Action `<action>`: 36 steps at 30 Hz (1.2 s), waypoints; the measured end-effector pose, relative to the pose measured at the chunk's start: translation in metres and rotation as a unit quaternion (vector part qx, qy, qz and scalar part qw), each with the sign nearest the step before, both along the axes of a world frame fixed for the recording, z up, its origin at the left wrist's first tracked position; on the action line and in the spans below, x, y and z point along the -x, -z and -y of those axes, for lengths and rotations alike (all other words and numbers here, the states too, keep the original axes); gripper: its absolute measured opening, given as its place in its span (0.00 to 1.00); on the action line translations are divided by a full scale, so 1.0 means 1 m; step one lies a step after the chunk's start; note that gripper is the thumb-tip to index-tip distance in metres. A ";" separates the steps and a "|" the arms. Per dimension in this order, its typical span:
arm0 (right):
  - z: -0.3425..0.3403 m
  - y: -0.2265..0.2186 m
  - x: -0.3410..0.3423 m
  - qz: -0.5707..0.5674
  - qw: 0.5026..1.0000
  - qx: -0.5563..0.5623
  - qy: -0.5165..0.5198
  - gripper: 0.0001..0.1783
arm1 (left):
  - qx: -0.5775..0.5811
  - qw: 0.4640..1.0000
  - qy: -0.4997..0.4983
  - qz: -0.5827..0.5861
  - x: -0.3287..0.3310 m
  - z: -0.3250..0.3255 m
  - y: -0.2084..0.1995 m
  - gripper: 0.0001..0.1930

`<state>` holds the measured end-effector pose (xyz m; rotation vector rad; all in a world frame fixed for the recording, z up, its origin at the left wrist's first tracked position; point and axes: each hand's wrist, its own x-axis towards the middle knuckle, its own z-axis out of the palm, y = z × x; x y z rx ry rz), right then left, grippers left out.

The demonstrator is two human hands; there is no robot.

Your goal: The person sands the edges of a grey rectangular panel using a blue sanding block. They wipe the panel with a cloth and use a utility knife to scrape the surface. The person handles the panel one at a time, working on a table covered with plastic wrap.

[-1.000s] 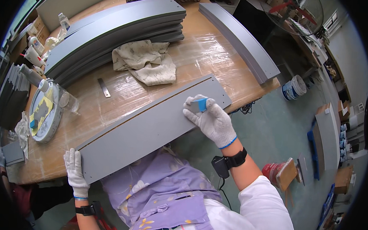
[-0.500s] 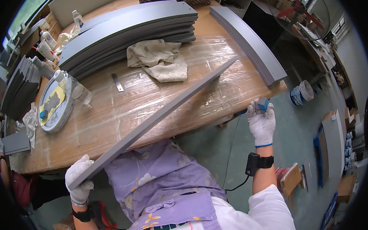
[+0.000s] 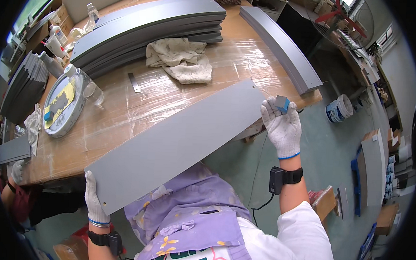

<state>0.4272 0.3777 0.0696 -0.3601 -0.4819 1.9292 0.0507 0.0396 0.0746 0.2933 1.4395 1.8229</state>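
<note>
My left hand (image 3: 93, 197), in a white knit glove, grips the near left end of a long flat grey panel (image 3: 174, 147). Its broad face shows now, and small holes mark its ends. The panel slants across the front of the film-covered table (image 3: 120, 112), its far end close to my right hand. In my gloved right hand (image 3: 282, 131), a small grey-and-blue block (image 3: 282, 103), like a sanding sponge, rests between thumb and fingertips, palm up. Whether the right fingers touch the panel I cannot tell.
Stacked grey panels (image 3: 147, 32) lie at the back, before them a crumpled cloth (image 3: 180, 63) and a metal strip (image 3: 134, 82). Another long panel (image 3: 285, 49) lies along the right edge. At left are a round tub (image 3: 55, 130), a bottle (image 3: 93, 95) and another person's gloved hand (image 3: 17, 172).
The panel has turned from its narrow edge to its broad face. My right hand with the block has moved left and up, toward the panel's far end.
</note>
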 end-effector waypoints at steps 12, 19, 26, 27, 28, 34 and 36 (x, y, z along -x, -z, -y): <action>0.144 0.016 0.177 0.119 0.897 -0.007 -0.425 0.21 | -0.059 0.981 -0.026 0.181 0.007 0.006 0.050 0.27; 0.103 0.010 0.195 0.009 0.906 -0.016 -0.422 0.18 | -0.095 0.959 -0.074 0.257 0.000 0.003 0.037 0.36; -0.033 0.009 0.095 0.044 0.998 0.023 -0.027 0.23 | -0.136 0.945 -0.086 0.286 -0.014 0.008 0.037 0.35; -0.044 0.009 0.084 0.052 0.997 0.049 0.028 0.24 | -0.150 0.943 -0.065 0.290 -0.013 0.012 0.041 0.35; -0.054 0.009 0.075 0.059 0.992 0.075 0.082 0.24 | -0.164 0.941 -0.044 0.293 -0.012 0.015 0.045 0.34; -0.069 0.031 0.064 0.050 0.995 0.061 0.056 0.22 | -0.203 0.919 -0.029 0.336 -0.010 0.028 0.055 0.32; -0.060 0.029 0.083 0.064 0.996 0.048 0.047 0.21 | -0.195 0.922 -0.026 0.333 -0.012 0.033 0.056 0.31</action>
